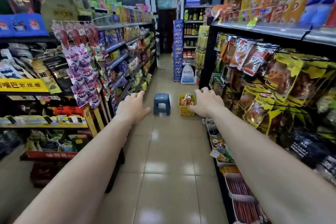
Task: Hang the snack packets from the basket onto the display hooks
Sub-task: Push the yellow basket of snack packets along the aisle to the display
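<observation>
Sitting by the blue stool (161,103), likely for seated work, the yellow basket (186,112) of snack packets (186,99) is left untouched; left hand (133,108), right hand (207,102) are held outstretched, spread, empty.

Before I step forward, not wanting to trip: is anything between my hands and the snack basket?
Nothing visible. Bare floor tiles lead to the yellow basket by the right-hand shelves; the blue stool stands left of it, apart.
</observation>
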Demonstrator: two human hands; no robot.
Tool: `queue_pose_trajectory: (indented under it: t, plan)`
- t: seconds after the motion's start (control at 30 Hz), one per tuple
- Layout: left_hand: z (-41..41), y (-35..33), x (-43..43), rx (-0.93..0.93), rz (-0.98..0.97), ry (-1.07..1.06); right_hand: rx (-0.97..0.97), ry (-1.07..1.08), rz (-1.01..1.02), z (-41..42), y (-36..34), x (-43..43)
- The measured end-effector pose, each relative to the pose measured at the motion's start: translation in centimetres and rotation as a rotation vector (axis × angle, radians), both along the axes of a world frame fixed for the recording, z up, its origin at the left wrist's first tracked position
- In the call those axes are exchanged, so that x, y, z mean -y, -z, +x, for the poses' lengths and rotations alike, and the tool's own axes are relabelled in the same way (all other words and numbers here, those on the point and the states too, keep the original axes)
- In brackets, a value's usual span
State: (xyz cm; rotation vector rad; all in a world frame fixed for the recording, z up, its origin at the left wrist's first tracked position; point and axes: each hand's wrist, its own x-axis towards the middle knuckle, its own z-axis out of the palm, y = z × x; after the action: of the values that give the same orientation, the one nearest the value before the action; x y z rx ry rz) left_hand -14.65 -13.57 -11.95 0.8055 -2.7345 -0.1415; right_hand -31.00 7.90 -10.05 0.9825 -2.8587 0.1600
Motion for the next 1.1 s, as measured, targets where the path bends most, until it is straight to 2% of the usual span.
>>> queue_pose_trajectory:
  t: [0.2, 0.47, 0.7, 1.1]
  plan:
    - [-9.5, 1.4, 11.0, 0.091, 0.015, 0.003, 0.017, 0.001, 0.076, -9.6, 0.9, 10.3]
    - [-24.5, 0.7, 21.4, 0.059, 0.093, 0.051, 0.047, 0.019, 0.064, -23.1, 1.8, 21.1]
    - [-39.8, 3.8, 29.9, 0.132, 0.098, 0.058, 0.069, 0.030, 0.021, -38.7, 5.0, 29.7]
    - [-62.5, 4.9, 45.7, 0.142, 0.198, -0.022, 0.113, 0.051, 0.036, -64.7, 4.2, 44.5]
